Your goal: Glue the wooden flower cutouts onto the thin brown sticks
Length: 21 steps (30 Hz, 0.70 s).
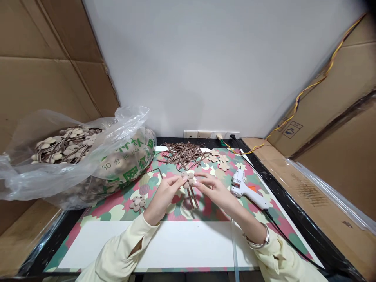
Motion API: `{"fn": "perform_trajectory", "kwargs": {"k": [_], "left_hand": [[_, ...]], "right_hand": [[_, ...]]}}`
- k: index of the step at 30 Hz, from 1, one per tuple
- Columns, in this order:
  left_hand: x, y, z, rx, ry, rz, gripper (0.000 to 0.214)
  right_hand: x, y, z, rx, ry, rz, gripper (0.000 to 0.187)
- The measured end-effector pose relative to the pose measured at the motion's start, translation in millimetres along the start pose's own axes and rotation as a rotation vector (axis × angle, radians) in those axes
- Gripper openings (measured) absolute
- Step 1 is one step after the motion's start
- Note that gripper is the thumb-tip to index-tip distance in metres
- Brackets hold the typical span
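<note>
Over the middle of the table, a beige flower-shaped piece (188,178) with brown striped strips (193,197) hanging below it is held between my two hands. My left hand (166,192) pinches its left petals with thumb and fingers. On the other side my right hand (214,191) grips the right petals between thumb and forefinger. Another flower with a stem (137,203) lies left of my left wrist. Just beyond my hands rests a heap of brown striped strips (185,154). Several loose beige flower cutouts (223,162) lie to its right.
A white glue gun (249,190) lies to the right, its black cord running toward me. On the left stands a clear plastic bag (126,156) full of finished-looking flowers. Cardboard (331,90) flanks both sides; sockets (204,134) line the back wall. White paper (188,243) covers the front.
</note>
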<state>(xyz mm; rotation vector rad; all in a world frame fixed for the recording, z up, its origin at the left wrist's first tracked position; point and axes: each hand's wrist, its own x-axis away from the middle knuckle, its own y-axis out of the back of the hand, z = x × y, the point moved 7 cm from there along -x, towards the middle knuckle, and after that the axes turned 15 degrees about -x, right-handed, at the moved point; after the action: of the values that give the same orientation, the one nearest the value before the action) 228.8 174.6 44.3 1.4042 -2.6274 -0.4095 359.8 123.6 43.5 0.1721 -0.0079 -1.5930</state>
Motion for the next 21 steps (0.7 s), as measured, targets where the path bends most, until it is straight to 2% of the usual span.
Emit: {"fn": "perform_trajectory", "kwargs": {"k": [3, 7, 10, 15, 21], "left_hand": [[0.9, -5.6, -3.3, -0.060, -0.043, 0.065, 0.031], [0.3, -9.8, -1.1, -0.141, -0.075, 0.113, 0.031], [-1.0, -9.9, 1.3, -0.190, -0.097, 0.110, 0.031], [-1.2, -7.4, 2.0, -0.251, -0.115, 0.079, 0.031], [0.1, 3.5, -9.0, -0.217, -0.135, 0.015, 0.029]], "right_hand": [[1.0, -12.0, -2.0, -0.203, -0.052, 0.125, 0.033], [1.5, -13.0, -6.0, -0.287, -0.066, 0.108, 0.032], [1.3, -12.1, -7.9, -0.300, -0.077, 0.126, 0.029], [2.2, -12.6, -3.4, -0.227, -0.124, 0.229, 0.026], [5.9, -15.9, -7.6, -0.154, -0.214, 0.329, 0.021]]}}
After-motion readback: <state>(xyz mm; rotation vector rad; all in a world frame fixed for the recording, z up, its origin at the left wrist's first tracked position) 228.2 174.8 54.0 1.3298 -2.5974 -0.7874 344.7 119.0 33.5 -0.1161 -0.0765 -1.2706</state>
